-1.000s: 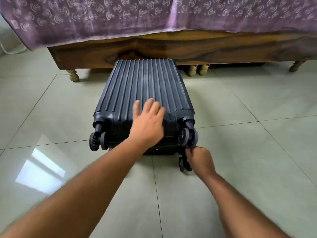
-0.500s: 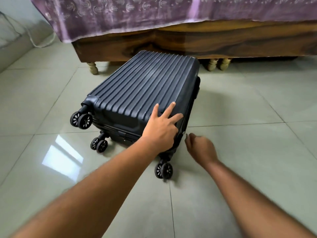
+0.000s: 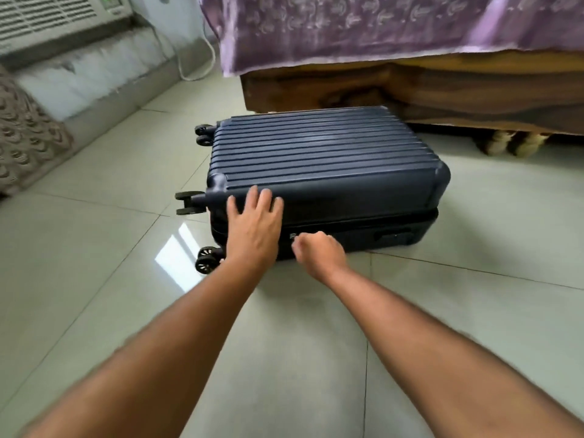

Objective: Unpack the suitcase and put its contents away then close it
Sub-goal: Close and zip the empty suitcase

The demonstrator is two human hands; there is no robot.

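The dark navy ribbed hard-shell suitcase (image 3: 325,172) has been swung round on the pale tiled floor (image 3: 94,279): a second ago its wheels faced the person, now its long zipped side does, with the wooden bed frame (image 3: 442,90) just behind. The left hand (image 3: 254,227) lies flat, fingers straight, on the lid's near edge. The right hand (image 3: 317,252) is curled at the seam, seemingly pinching the zip pull. Still shut, the case looks ready for unzipping.

Ribbed, matt hard-plastic suitcase (image 3: 322,156); glossy, smooth floor tiles (image 3: 94,279); grained, polished wooden bed frame (image 3: 474,90); patterned purple cloth (image 3: 347,26).
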